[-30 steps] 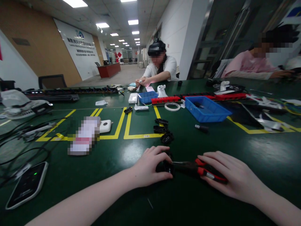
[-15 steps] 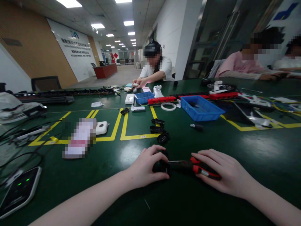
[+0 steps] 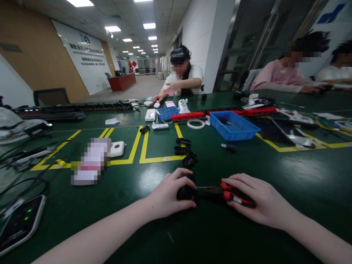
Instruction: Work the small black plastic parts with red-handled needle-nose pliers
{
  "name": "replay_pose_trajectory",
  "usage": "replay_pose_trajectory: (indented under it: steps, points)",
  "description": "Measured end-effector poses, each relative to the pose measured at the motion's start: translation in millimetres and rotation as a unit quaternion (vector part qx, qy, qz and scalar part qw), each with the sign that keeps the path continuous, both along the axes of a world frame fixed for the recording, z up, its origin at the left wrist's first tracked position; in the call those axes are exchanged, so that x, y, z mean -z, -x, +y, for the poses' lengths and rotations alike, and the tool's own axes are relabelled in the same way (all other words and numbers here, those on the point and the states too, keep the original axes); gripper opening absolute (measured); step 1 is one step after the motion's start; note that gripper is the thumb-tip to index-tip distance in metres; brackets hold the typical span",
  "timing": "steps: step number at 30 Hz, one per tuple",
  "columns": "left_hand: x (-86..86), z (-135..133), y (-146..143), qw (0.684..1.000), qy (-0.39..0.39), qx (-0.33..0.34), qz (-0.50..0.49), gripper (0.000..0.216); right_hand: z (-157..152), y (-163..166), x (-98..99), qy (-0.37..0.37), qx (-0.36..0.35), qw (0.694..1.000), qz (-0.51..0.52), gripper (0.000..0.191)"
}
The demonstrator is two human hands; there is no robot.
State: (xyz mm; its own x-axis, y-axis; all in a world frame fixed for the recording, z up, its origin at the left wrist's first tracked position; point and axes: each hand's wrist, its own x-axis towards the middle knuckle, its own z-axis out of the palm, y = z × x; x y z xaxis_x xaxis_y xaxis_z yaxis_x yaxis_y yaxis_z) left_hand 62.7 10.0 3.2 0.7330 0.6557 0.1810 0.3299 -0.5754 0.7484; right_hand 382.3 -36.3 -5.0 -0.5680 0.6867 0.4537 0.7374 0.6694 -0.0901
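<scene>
My left hand (image 3: 167, 194) is closed around a small black part (image 3: 187, 192) on the green table (image 3: 110, 205). My right hand (image 3: 255, 201) lies over the red-and-black handle of a screwdriver (image 3: 220, 192), fingers curled on it. The tool lies flat and its tip meets the black part. Three more black parts (image 3: 184, 150) lie just beyond my hands, by a yellow floor-tape line.
A blue bin (image 3: 233, 126) and a loose black bit (image 3: 228, 147) sit ahead right. A white device (image 3: 117, 148), cables and a charging pad (image 3: 19, 223) lie left. A tape roll (image 3: 195, 123), a smaller blue tray (image 3: 167, 113) and red strips lie farther back. Other people sit across the table.
My hands hold the same grip and have barely shifted. The person across the table has lifted an arm and turned a hand outward.
</scene>
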Motion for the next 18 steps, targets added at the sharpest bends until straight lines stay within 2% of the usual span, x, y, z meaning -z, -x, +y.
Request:
replay_pose_trajectory:
  steps: [7,13,18]
  points:
    - [-0.7,0.1,0.9,0.999,0.046,-0.016,-0.012,0.035,0.3,0.9,-1.3,-0.008,-0.007,1.0,-0.005,0.041]
    - [1.3,1.1,0.1,0.998,0.05,-0.014,-0.023,0.034,0.8,-0.7,-0.6,-0.039,-0.005,0.999,-0.026,0.043]
    - [-3.4,-1.5,0.4,0.997,0.067,-0.019,-0.019,0.031,-0.1,1.0,-1.3,-0.051,-0.002,0.998,-0.024,0.043]
